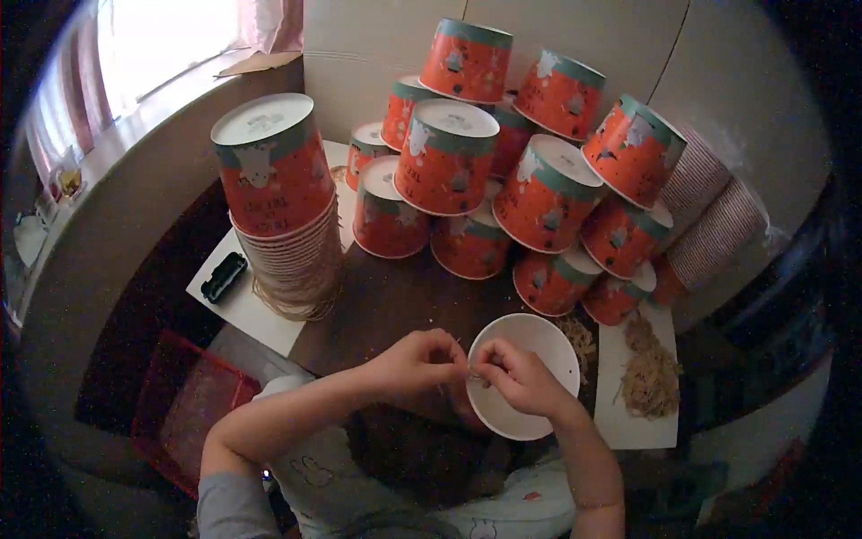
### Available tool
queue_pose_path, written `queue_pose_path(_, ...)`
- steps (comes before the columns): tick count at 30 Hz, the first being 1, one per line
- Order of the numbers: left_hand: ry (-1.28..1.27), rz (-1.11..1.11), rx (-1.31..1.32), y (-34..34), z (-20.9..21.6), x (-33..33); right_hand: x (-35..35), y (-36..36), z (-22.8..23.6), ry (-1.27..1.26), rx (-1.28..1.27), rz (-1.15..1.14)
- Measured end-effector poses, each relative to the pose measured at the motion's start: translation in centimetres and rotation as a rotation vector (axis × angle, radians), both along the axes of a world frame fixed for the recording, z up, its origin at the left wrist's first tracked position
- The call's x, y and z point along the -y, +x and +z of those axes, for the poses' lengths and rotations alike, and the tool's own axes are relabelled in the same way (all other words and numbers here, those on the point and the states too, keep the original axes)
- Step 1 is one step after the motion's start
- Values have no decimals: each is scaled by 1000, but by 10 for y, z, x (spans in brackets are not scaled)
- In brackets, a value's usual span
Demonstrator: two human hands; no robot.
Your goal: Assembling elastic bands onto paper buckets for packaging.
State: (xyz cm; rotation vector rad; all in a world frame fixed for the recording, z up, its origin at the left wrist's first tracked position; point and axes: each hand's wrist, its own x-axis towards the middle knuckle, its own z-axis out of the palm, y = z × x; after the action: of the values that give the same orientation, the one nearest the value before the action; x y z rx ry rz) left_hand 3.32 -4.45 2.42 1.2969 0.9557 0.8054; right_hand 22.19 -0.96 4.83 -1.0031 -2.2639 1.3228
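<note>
Daylight from a window [171, 45] at the upper left falls across a dark brown table [386, 292], where orange paper buckets [449, 162] stand upside down in a heap along the far side. A tall nested stack [269, 184] of them rises at the left.

Close to the person, one white-lined bucket [492, 415] has its mouth turned up toward the camera. Its left rim lies just beside the left hand [422, 361], while the right hand [516, 375] is over the opening. Both hands have thumb and fingers pinched together, their tips nearly meeting near that rim; whatever is between them is too small to make out, so I cannot tell what they grip. To the right, a tan bundle of strands [654, 373] rests on a white board [620, 431].
</note>
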Motion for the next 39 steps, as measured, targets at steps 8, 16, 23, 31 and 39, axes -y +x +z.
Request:
queue_pose_path(8, -123, -4, 149, -6, 8, -1, -3, 2, -3, -86, -17, 59)
queue_pose_path(16, -276, 54, 396, -10, 3, -3, -4, 2, -3, -137, 30, 64)
queue_pose_path(23, 58, -21, 225, -8, -6, -5, -3, 3, -6, -210, -117, 15)
queue_pose_path(31, 298, -46, -8, -4, -9, 0, 1, 0, 0, -215, -181, 27)
queue_pose_path(39, 98, -33, 54, -3, 1, 3, 0, 0, -4, -157, -196, 30)
